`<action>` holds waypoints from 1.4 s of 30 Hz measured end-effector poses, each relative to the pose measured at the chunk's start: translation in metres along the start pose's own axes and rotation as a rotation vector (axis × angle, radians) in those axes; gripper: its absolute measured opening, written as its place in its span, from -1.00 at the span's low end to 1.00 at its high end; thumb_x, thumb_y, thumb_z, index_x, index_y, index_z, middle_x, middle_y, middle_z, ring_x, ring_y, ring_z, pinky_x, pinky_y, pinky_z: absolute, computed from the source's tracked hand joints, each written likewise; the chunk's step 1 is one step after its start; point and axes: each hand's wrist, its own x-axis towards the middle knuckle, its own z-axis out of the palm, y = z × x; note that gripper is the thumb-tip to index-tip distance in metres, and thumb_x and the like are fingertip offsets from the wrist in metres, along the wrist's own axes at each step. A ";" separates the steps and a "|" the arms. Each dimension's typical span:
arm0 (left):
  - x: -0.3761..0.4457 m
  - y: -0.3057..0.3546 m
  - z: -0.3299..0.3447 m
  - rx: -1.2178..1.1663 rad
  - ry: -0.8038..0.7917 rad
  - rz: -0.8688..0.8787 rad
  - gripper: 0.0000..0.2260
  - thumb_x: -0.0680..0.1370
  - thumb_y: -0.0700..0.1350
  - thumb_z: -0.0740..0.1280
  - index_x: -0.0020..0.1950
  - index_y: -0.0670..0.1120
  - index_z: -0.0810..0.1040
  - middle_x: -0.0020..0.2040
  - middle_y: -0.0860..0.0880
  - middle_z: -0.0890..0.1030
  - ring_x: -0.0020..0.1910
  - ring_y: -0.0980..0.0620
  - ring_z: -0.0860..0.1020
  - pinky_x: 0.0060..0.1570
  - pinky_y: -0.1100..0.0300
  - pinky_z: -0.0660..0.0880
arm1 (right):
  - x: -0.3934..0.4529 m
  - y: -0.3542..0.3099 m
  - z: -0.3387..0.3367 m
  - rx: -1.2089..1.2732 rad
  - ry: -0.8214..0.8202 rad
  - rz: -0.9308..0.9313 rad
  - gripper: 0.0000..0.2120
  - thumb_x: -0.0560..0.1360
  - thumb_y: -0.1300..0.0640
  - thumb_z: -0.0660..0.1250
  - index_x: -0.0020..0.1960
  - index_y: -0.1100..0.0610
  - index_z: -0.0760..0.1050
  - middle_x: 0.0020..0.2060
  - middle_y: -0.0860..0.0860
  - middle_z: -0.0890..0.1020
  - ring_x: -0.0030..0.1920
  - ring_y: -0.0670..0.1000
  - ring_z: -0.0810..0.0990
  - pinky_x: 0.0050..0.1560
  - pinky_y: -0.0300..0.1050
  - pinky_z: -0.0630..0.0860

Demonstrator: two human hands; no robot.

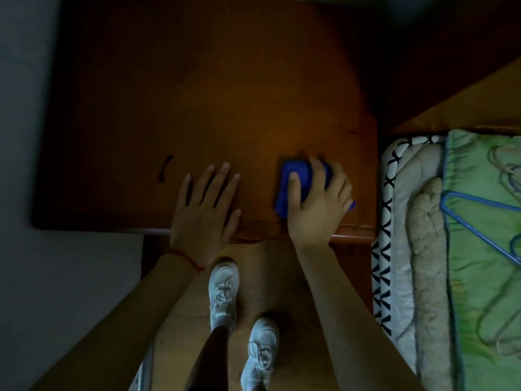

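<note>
A dim brown wooden tabletop (pixel 197 94) fills the middle of the view. My left hand (pixel 204 210) lies flat on it near the front edge, fingers straight and spread, a red string round the wrist. My right hand (pixel 318 201) is on a bunched blue cloth (pixel 296 176) at the table's front right, thumb and fingers curled round it. Most of the cloth is hidden under the hand.
A small dark curved mark (pixel 165 168) sits on the tabletop left of my left hand. A bed with a green cover (pixel 479 249) and a blue hanger (pixel 479 218) lies at the right. My white shoes (pixel 224 292) stand on the wooden floor below. A grey wall (pixel 22 136) is at the left.
</note>
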 end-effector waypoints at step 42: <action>0.106 -0.040 -0.005 -0.086 0.004 -0.068 -0.52 0.55 0.06 0.14 0.41 -0.12 0.29 0.41 -0.22 0.35 0.41 -0.19 0.23 0.35 -0.21 0.10 | 0.119 -0.054 0.036 -0.156 -0.153 -0.149 -0.43 0.52 -0.21 0.02 0.44 0.06 0.17 0.38 0.18 0.32 0.34 0.18 0.30 0.28 0.17 0.29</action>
